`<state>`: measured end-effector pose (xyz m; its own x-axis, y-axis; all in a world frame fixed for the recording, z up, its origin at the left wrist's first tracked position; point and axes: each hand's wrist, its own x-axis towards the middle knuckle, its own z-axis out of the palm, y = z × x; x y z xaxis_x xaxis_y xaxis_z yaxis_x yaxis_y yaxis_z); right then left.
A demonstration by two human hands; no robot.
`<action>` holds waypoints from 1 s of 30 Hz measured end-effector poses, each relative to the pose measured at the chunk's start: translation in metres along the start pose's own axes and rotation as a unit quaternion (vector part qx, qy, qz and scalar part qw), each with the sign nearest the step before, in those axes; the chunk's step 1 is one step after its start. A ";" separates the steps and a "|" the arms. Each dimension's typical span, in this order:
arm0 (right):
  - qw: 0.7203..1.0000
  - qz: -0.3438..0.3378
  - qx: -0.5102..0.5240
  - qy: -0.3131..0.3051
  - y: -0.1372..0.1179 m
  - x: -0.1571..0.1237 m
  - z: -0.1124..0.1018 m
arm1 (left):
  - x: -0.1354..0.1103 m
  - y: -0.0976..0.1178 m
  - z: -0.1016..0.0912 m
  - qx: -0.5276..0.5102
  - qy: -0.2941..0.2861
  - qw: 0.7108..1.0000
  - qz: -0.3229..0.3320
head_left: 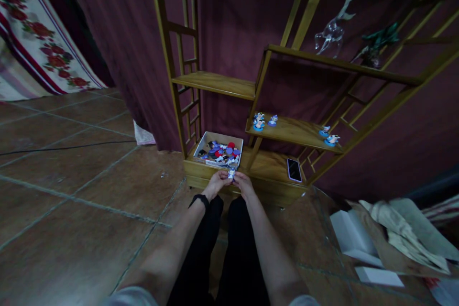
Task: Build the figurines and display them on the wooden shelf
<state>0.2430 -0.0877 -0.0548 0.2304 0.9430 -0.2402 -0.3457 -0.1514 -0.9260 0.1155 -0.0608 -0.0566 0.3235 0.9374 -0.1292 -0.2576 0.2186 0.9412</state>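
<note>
Between my fingertips, just in front of the low shelf, is a small white and purple figurine (231, 173). My left hand (217, 183) pinches it from the left, and my right hand (244, 183) grips its right side. Right behind my hands, a cardboard box (201, 147) on the bottom shelf holds a heap of small purple, red, white and black pieces. On the middle shelf, a purple figurine (273, 121) stands beside blue-based figurines (258, 122) at the left. Two more figurines (331, 140) stand at that shelf's right end.
A phone (294, 170) lies on the bottom shelf (267, 165) at right. The wooden rack's upper shelf (344, 64) carries a clear glass deer ornament (330, 36) and a dark green ornament (380, 43). White boxes (355, 236) and cloth lie on the floor at right.
</note>
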 end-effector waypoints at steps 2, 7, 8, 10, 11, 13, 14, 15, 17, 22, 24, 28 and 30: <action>1.000 0.006 0.006 0.002 0.000 0.001 -0.001 | -0.001 -0.001 0.001 -0.002 0.006 1.000 0.003; 1.000 0.009 0.019 0.002 -0.001 0.002 0.000 | -0.002 0.001 0.004 0.029 0.030 0.999 0.022; 1.000 0.009 0.021 0.000 -0.001 0.002 0.000 | -0.002 0.001 0.004 0.037 0.038 0.998 0.031; 1.000 0.007 0.026 0.003 0.000 0.002 0.000 | -0.001 0.002 0.005 0.050 0.050 0.996 0.046; 1.000 0.006 0.029 0.009 0.000 0.002 0.001 | -0.001 0.002 0.005 0.057 0.055 0.996 0.051; 0.999 0.004 0.030 0.023 0.001 0.003 0.001 | -0.001 0.002 0.005 0.066 0.059 0.994 0.055; 0.999 0.003 0.029 0.028 0.001 0.003 0.001 | -0.001 0.002 0.006 0.071 0.060 0.994 0.057; 0.999 0.003 0.027 0.031 0.001 0.003 0.001 | -0.001 0.002 0.006 0.076 0.060 0.993 0.061; 0.999 0.006 0.021 0.027 0.001 0.004 0.001 | -0.001 0.001 0.006 0.082 0.060 0.993 0.067; 1.000 0.009 0.026 0.014 0.000 0.002 0.002 | 0.001 -0.001 0.006 0.089 0.051 0.992 0.071; 0.999 0.005 0.029 0.015 -0.001 0.001 0.002 | 0.001 -0.001 0.005 0.089 0.047 0.992 0.071; 0.999 -0.007 0.034 0.010 -0.002 -0.002 0.003 | 0.003 -0.002 0.004 0.085 0.051 0.993 0.068; 0.999 -0.006 0.040 0.005 -0.004 -0.003 0.003 | 0.003 -0.003 0.003 0.080 0.050 0.994 0.063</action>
<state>0.2410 -0.0890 -0.0492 0.2440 0.9416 -0.2320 -0.4142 -0.1151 -0.9029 0.1198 -0.0594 -0.0589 0.2044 0.9784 -0.0305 -0.1392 0.0599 0.9884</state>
